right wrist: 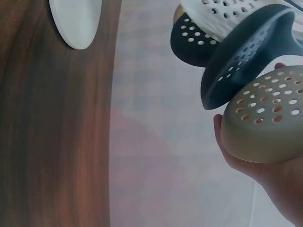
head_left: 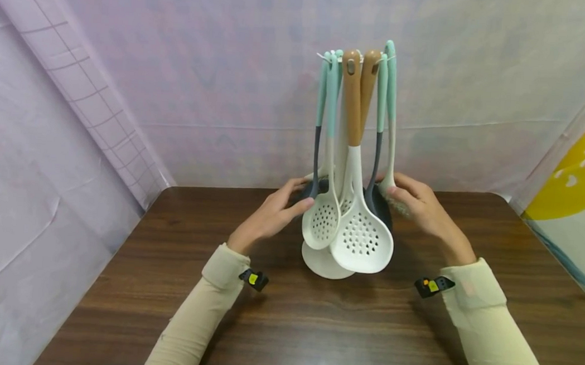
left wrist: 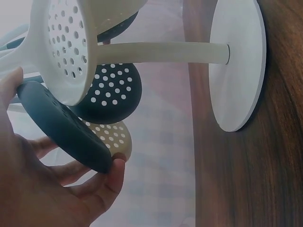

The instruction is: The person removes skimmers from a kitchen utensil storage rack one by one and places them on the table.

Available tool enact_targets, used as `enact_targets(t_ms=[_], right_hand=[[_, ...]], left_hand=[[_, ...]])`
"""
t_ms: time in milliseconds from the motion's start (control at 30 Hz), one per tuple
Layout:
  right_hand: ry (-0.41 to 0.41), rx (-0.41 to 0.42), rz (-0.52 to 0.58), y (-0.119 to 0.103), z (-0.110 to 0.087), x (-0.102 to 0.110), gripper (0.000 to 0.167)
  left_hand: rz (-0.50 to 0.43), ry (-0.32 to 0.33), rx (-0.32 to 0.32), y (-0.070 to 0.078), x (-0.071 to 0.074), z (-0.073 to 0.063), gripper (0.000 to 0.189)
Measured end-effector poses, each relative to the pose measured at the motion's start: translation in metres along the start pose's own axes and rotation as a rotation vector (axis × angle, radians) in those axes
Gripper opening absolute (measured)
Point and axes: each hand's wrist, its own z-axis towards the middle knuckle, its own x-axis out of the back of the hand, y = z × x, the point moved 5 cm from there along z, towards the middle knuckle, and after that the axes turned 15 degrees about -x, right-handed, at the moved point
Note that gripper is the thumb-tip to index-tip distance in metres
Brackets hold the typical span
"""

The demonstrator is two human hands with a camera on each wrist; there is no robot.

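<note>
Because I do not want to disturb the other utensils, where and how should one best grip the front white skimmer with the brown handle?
I would take the white skimmer by the middle of its brown handle, from the front: the handle is long, nearly upright and uncovered on that side.

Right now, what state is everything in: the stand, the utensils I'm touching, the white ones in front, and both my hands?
Stand: upright, base on the table.
Brown-handled white skimmer: hanging, head down.
Mint-handled white skimmer: hanging, head down.
Dark skimmer: head held in the left hand.
Beige skimmer: head held in the right hand.
Left hand: gripping.
Right hand: gripping.
</note>
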Motion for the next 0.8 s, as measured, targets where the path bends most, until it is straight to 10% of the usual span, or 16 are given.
enact_targets(t_ms=[333, 800], right_hand=[[-0.127, -0.013, 0.227, -0.001, 0.000, 0.009, 0.035], [-0.063, -0.167, 0.059, 0.020, -0.017, 0.040, 0.033]], left_hand=[[0.014, -0.012, 0.003, 0.000, 0.001, 0.001, 0.082], [0.013, -0.014, -0.006, 0.003, 0.003, 0.000, 0.077]])
